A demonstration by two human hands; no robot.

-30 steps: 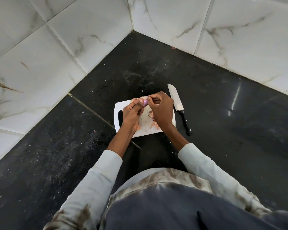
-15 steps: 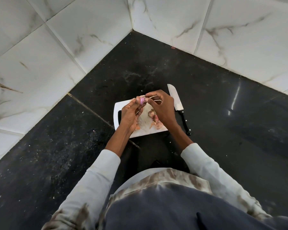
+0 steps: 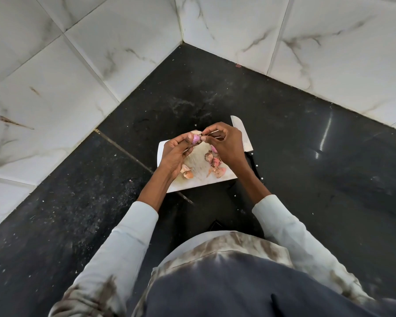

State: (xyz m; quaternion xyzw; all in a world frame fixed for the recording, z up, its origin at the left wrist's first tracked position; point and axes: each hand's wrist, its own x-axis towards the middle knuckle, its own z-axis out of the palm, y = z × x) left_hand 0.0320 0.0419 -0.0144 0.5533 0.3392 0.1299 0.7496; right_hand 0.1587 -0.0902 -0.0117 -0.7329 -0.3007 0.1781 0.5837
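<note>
Both hands meet just above the far edge of a white cutting board (image 3: pixel 199 183): the left hand (image 3: pixel 174 154) grips a small pink onion (image 3: pixel 196 139) with curled fingers, and the right hand (image 3: pixel 226 145) pinches the onion's end between thumb and fingertips. Loose peels (image 3: pixel 215 162) lie on the board beneath. A knife (image 3: pixel 246 138) rests on the dark tabletop (image 3: pixel 306 156), just beside the board's right edge.
</note>
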